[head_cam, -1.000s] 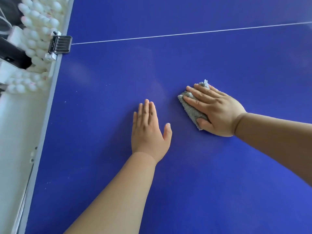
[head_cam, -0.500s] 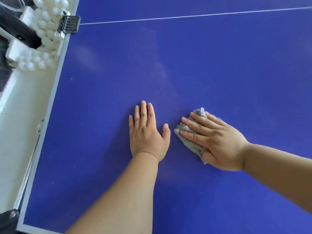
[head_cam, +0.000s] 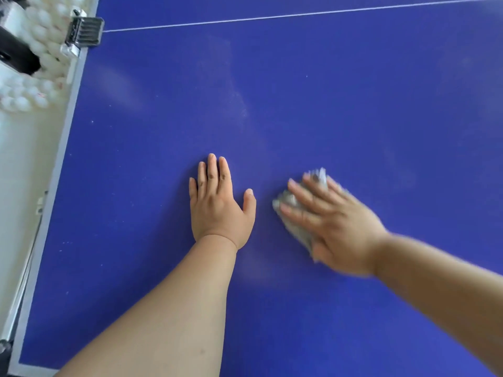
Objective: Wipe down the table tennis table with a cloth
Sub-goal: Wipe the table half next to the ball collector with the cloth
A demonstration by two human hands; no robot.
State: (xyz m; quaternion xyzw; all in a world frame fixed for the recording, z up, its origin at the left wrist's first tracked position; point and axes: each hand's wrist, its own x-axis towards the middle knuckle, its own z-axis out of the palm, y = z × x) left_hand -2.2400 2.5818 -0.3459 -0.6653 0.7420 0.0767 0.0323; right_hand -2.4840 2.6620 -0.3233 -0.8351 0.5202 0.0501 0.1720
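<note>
Now we have both hands down on the blue bench (head_cam: 353, 104), low in the middle of the frame. Our left hand (head_cam: 217, 205) lies flat, palm down on the bare surface, its fingers straight and close together and the thumb held out to the right; it holds nothing. Just to its right, apart from the thumb, our right hand (head_cam: 334, 227) lies over a small grey cloth (head_cam: 300, 235) with straight, slightly spread fingers pointing toward the upper left. This hand and the cloth are blurred, so we cannot tell where the thumb sits. The cloth is bunched between the palm and the bench, showing at the fingertips and along the lower left side of the hand.

A thin white line (head_cam: 272, 17) runs across the bench near the top of the frame. At the upper left, a dark metal clamp (head_cam: 84, 31) grips the pale grey edge (head_cam: 54, 186) of the bench. Beyond that edge lies a heap of white balls (head_cam: 35, 50). Faint pale smears and specks show on the blue surface above our hands.
</note>
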